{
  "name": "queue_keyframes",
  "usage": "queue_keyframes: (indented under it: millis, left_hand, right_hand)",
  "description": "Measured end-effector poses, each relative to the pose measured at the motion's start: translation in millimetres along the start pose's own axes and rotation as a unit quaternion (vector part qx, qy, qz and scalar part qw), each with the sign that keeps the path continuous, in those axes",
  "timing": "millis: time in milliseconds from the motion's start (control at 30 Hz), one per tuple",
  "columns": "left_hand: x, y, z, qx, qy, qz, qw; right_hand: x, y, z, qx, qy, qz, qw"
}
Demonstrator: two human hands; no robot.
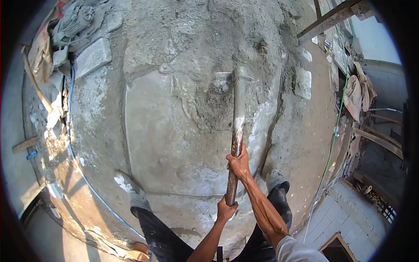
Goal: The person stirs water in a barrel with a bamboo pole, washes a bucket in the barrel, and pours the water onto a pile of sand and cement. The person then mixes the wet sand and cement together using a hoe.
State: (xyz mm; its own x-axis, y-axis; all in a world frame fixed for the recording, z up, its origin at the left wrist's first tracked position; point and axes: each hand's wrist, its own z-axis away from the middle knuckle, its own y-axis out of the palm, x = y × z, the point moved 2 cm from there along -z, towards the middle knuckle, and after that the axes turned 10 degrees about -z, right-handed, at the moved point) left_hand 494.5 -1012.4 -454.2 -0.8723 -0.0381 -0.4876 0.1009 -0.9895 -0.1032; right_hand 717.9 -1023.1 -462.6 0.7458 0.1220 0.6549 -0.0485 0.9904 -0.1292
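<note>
A long wooden handle (237, 126), caked with grey at its upper part, runs up from my hands into the wet cement mix (211, 105). Around its lower end my left hand (226, 209) is wrapped. Farther up the handle, my right hand (238, 164) grips it with fingers closed round it. The tool's head is mostly hidden in the mix; a grey metal edge (224, 73) shows left of the handle's top. To the left spreads a smooth, wet grey patch (152, 118).
My boots (132, 192) stand on either side of the patch. A blue hose (89, 185) curves along the left, a green hose (334, 139) along the right. Pale blocks (93, 58) and a wooden-handled tool (37, 83) lie at upper left; a wooden beam (327, 21) juts in at upper right.
</note>
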Motion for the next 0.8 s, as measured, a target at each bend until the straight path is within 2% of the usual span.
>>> queue_keyframes:
  millis: [67,133,167,200,233,300,367,400,433,467,500,567,633,700,767,800]
  left_hand:
    - [-11.9,-7.2,10.7,-0.017,0.059,-0.042,0.997]
    - [-47.5,-13.1,-24.6,-0.018,0.096,-0.034,0.995]
    - [-84.7,-22.4,-50.9,-0.031,0.136,-0.030,0.990]
    - [-129.8,-34.3,-79.9,-0.050,0.197,-0.013,0.979]
    - [-169.6,-47.5,-111.6,-0.061,0.236,-0.016,0.970]
    - [-246.6,-79.8,-168.6,-0.092,0.303,-0.027,0.948]
    - [-289.2,-115.1,-217.9,-0.121,0.315,-0.037,0.941]
    - [-298.4,-131.5,-233.3,-0.107,0.294,-0.036,0.949]
    - [-290.7,-137.9,-253.3,-0.111,0.275,-0.015,0.955]
    - [-283.1,-147.6,-251.4,-0.065,0.205,-0.003,0.977]
    - [-273.2,-156.5,-240.9,-0.016,0.131,0.005,0.991]
    - [-225.4,-143.8,-219.1,-0.005,0.041,0.091,0.995]
    - [-174.9,-135.2,-194.4,0.004,0.010,0.070,0.997]
    - [-126.0,-115.2,-156.2,-0.041,0.018,0.015,0.999]
    - [-92.1,-101.7,-101.4,-0.086,0.026,-0.066,0.994]
    - [-71.2,-93.3,-75.2,-0.080,0.010,-0.078,0.994]
  right_hand:
    - [31.2,-7.0,25.9,-0.001,0.007,-0.021,1.000]
    - [84.2,-0.1,34.5,0.006,-0.123,-0.018,0.992]
    - [105.3,-2.0,16.1,0.013,-0.226,0.070,0.971]
    - [145.5,9.7,2.7,0.006,-0.258,0.084,0.962]
    - [179.4,29.3,-17.4,0.012,-0.315,0.006,0.949]
    - [232.3,66.4,-65.8,0.014,-0.388,-0.033,0.921]
    - [263.4,103.2,-126.8,0.039,-0.417,-0.041,0.907]
    - [266.2,121.4,-161.0,0.053,-0.403,-0.052,0.912]
    - [260.4,140.5,-185.8,0.061,-0.373,-0.085,0.922]
    - [242.6,155.5,-211.3,0.083,-0.309,-0.072,0.945]
    - [212.4,167.6,-225.0,0.081,-0.245,-0.034,0.965]
    - [143.5,175.0,-226.8,0.063,-0.134,0.019,0.989]
    - [93.2,161.8,-194.7,0.044,-0.107,0.018,0.993]
    - [66.5,134.8,-140.3,0.045,-0.098,-0.014,0.994]
    - [28.9,107.8,-89.4,0.040,-0.047,-0.033,0.998]
    - [8.8,94.5,-61.6,0.045,-0.024,-0.051,0.997]
